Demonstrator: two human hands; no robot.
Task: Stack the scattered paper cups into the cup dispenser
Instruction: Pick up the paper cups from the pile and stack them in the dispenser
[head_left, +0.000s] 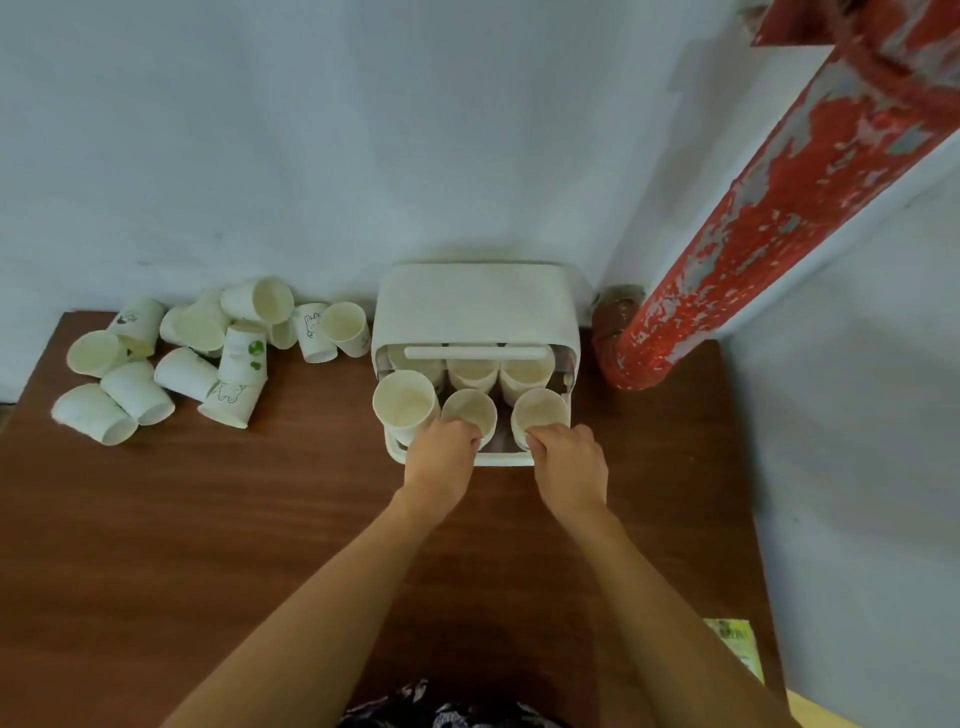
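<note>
white plastic cup dispenser (475, 306) sits against the wall; from my feed the left hand (441, 460) pinches the middle front cup (470, 410) in its open tray, the right hand (569, 465) grips the neighbouring cup (540, 413) (fingers curled), scattered paper cups (208, 353) left of the dispenser.

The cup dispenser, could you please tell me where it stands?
The cup dispenser stands at the table's far edge against the wall, right of the scattered cups, left of the red pipe.

The dispenser (475, 306) lid hides its rear cups (472, 370); fingertips (470, 434) are hidden.
</note>
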